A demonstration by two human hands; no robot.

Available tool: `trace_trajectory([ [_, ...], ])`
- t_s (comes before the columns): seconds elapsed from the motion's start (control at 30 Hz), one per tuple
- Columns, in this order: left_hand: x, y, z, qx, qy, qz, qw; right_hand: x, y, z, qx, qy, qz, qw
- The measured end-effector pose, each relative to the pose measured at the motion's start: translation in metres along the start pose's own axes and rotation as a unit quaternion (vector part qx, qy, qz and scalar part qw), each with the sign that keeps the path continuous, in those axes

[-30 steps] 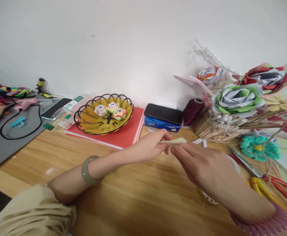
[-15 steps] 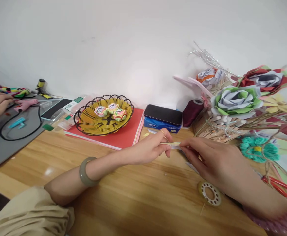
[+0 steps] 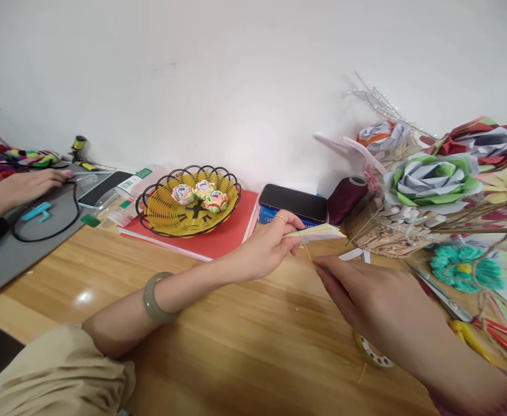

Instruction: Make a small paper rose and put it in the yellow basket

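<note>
My left hand (image 3: 277,240) pinches a thin stack of folded paper (image 3: 322,232), white and pale yellow, whose free end fans out to the right. Just below that end is my right hand (image 3: 366,294), its thumb and forefinger closed on a thin pale strand (image 3: 307,252). This strand runs up to the underside of the paper; whether it is tied on I cannot tell. Partly under my right hand lies a roll of tape (image 3: 377,355). Behind the paper, a phone (image 3: 293,200) rests on a blue tissue pack (image 3: 267,215).
Left of centre, a yellow woven basket (image 3: 158,211) with three small paper flowers stands on red paper (image 3: 236,228). Scissors (image 3: 448,300), a teal yarn flower (image 3: 463,267) and large paper flowers (image 3: 433,179) are at right. Another person's hand (image 3: 32,188) rests over the grey mat (image 3: 62,222).
My right hand has come away from the paper, down and slightly right, with the strand now showing between. The paper's free end is uncovered. The other person's hand has moved right.
</note>
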State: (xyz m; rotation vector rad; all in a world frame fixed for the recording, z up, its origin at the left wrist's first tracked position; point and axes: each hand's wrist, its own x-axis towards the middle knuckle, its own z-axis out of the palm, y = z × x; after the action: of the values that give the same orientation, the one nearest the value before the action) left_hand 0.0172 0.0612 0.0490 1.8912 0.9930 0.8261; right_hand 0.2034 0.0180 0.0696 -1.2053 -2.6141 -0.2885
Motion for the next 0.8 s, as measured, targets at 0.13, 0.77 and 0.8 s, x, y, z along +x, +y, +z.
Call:
trace_trajectory([
  [0.13, -0.001, 0.0, 0.003, -0.049, 0.039, 0.003, 0.998, 0.0, -0.004, 0.004, -0.018, 0.025, -0.022, 0.999],
  [0.77, -0.003, -0.011, 0.001, 0.159, -0.094, -0.001, 0.983, -0.009, 0.007, -0.04, -0.048, 0.1, -0.036, 0.993],
  [0.8, -0.001, -0.011, 0.002, 0.106, -0.091, -0.012, 0.99, -0.008, 0.009, -0.04, -0.018, 0.084, -0.018, 0.996],
])
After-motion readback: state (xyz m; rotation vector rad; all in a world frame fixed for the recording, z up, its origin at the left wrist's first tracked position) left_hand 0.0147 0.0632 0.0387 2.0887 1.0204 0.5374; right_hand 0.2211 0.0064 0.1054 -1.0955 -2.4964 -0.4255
